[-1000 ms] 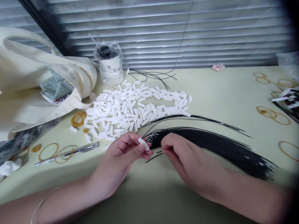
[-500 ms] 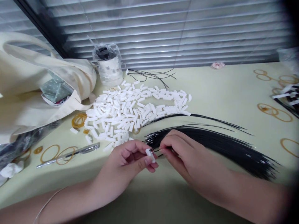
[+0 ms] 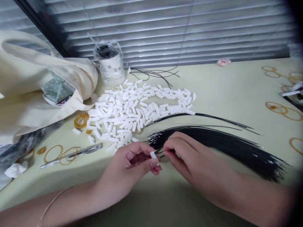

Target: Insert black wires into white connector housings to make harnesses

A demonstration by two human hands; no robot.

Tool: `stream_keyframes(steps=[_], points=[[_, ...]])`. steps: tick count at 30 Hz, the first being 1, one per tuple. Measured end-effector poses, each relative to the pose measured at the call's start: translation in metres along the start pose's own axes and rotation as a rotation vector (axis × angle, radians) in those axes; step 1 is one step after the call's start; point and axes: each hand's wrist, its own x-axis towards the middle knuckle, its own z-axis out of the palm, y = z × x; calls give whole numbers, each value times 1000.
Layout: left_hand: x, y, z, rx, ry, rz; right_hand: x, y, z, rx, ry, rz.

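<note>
My left hand (image 3: 132, 165) pinches a small white plastic connector (image 3: 154, 156) between thumb and forefinger. Facing it, my right hand (image 3: 189, 160) pinches the end of a thin black wire (image 3: 162, 154), whose tip sits right at the connector. Under and behind my right hand lies a thick bundle of black wires (image 3: 227, 146), fanning out to the right. A pile of several white connectors (image 3: 137, 110) is spread on the table just beyond my hands.
A cream tote bag (image 3: 35, 91) lies at the left, with a wrapped cup (image 3: 110, 64) behind the pile. Metal tweezers (image 3: 71, 155) and rubber bands (image 3: 80, 120) lie at the left front. More rubber bands (image 3: 281, 109) and loose black wires (image 3: 153, 74) dot the pale table (image 3: 224, 91).
My hands have come together: the left hand moved right and slightly down with the connector, and the wire tip now meets it. The view shifted a little.
</note>
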Motion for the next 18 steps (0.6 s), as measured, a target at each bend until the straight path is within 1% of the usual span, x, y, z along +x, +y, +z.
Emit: stream_keyframes(steps=[5, 7, 9, 10, 13, 14, 15, 18], points=[[-2, 1, 1, 20, -6, 4, -6, -6, 10, -105, -3, -32], [-2, 0, 1, -1, -10, -4, -5, -7, 10, -78, -26, -21], [-2, -1, 0, -42, -23, 14, -3, -6, 5, -30, -10, -23], [-2, -2, 0, -77, -23, 49, -2, -5, 2, -29, 32, -41], [2, -8, -3, -197, 14, 166, 0, 0, -4, -92, 224, -133], [3, -9, -4, -229, 39, 182, -1, 2, -4, -110, 242, -160], [4, -11, -5, -246, 57, 180, -2, 4, -1, -121, 209, -169], [6, -12, -6, -260, 69, 165, -6, 9, 13, -124, -35, -114]])
